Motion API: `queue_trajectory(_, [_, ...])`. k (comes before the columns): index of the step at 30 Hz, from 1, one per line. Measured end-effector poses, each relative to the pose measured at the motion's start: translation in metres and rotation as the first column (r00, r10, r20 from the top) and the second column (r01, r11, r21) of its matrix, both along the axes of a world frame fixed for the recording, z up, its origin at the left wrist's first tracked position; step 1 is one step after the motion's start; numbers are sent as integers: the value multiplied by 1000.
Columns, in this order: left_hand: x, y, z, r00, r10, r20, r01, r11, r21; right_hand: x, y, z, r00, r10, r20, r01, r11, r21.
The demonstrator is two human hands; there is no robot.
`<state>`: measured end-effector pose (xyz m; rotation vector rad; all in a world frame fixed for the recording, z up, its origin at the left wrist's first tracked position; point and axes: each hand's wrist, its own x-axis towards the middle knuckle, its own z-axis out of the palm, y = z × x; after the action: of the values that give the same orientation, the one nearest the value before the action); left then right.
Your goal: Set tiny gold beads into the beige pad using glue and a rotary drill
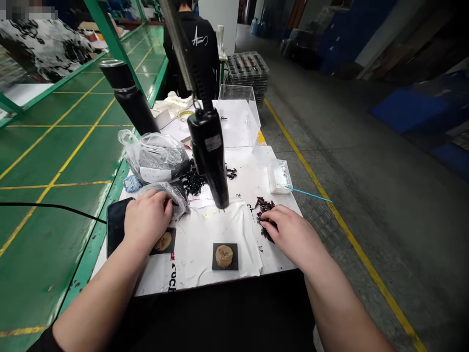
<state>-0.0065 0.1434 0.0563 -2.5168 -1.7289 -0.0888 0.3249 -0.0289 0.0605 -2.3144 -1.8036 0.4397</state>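
Observation:
My left hand (146,218) lies curled on the left side of the white-covered table (234,195), its fingers pressed against a small clear plastic bag (172,193). Just below it sits a black square with a tan lump (163,241). My right hand (293,232) rests at the right, fingertips pinched into a heap of small dark parts (264,211). What those fingers hold is hidden. A second black square with a tan lump (224,256) lies between the hands on a white cloth. A black hanging tool (209,156) dangles over the middle.
A larger plastic bag (156,157) and loose black parts (192,181) lie behind my left hand. A small white tray (279,176) with a blue stick (308,194) sits right. A clear box (238,115) stands farther back. A person in black (196,49) stands beyond. Green floor lies left.

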Motion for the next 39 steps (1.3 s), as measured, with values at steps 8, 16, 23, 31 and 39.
queue_trajectory(8, [1,-6,4,992,91,88,-93,995,20,-6,5,-15,998,12,61,-13,1000,7])
queue_trajectory(16, [-4,-61,4,955,-132,264,127,991,38,-8,8,-23,994,24,103,-29,999,44])
queue_trajectory(23, [15,-126,-23,661,-436,611,470,875,116,-10,4,-17,982,26,186,-36,998,49])
queue_trajectory(31, [21,-144,-47,496,-487,719,547,818,177,-6,1,-15,988,2,152,0,1000,-11])
queue_trajectory(39, [19,-144,-50,482,-493,724,542,817,196,-1,0,-26,996,17,90,-27,993,113])
